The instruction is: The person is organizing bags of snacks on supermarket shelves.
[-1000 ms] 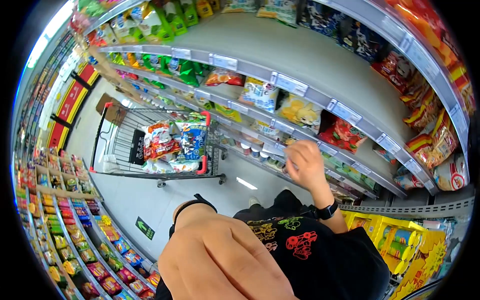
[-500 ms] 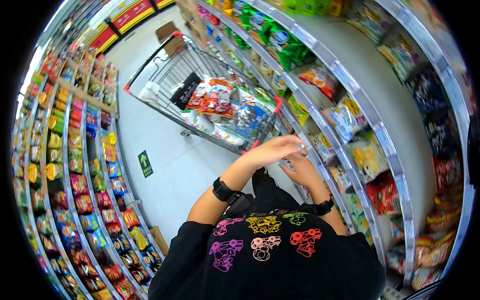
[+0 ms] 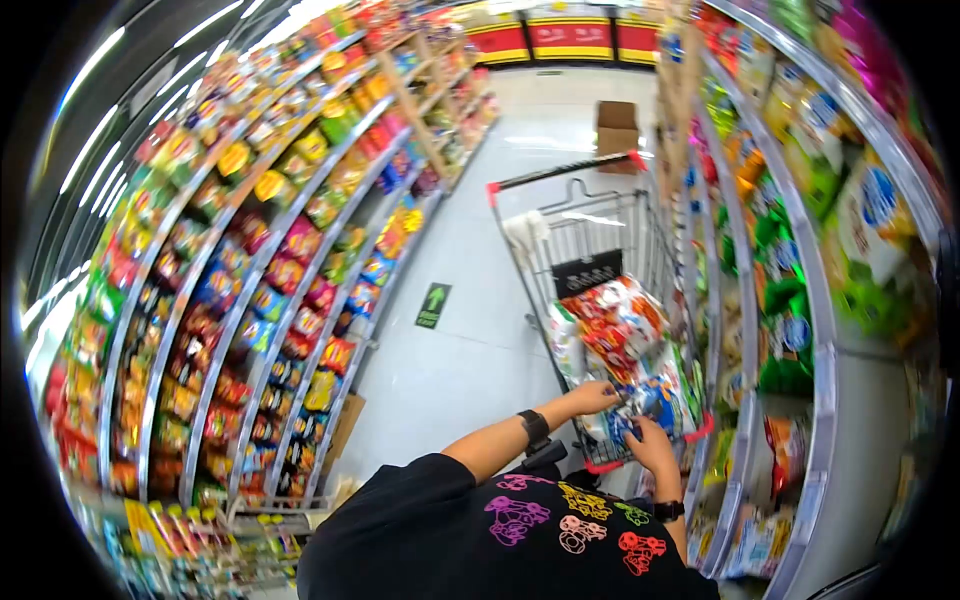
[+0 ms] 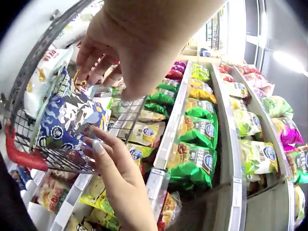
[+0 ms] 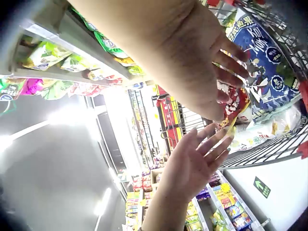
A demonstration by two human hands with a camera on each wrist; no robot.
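Note:
Both hands are over the front of a wire shopping cart (image 3: 600,235) holding several snack bags. My left hand (image 3: 595,397) reaches over the left part of the load; its fingers (image 5: 214,147) are extended and spread, with nothing between them. My right hand (image 3: 655,447) is by the cart's near right corner, fingertips right at a blue patterned snack bag (image 4: 65,118), fingers (image 4: 113,139) loosely bent. Beside the blue bag (image 5: 269,67) lies a red snack bag (image 3: 615,320). White snack bags (image 4: 43,86) lie next to them. Both wrists wear dark bands.
Shelves of snack bags (image 3: 785,330) run close along the cart's right side. Another long snack shelf (image 3: 270,290) lines the left of the aisle. On the floor are a green arrow sign (image 3: 433,305) and, beyond the cart, an open cardboard box (image 3: 617,125).
The view has turned left from the right-hand shelf toward the cart, which now appears nearer. Both hands, together in front of the body half a second ago, have moved apart over the cart's bags.

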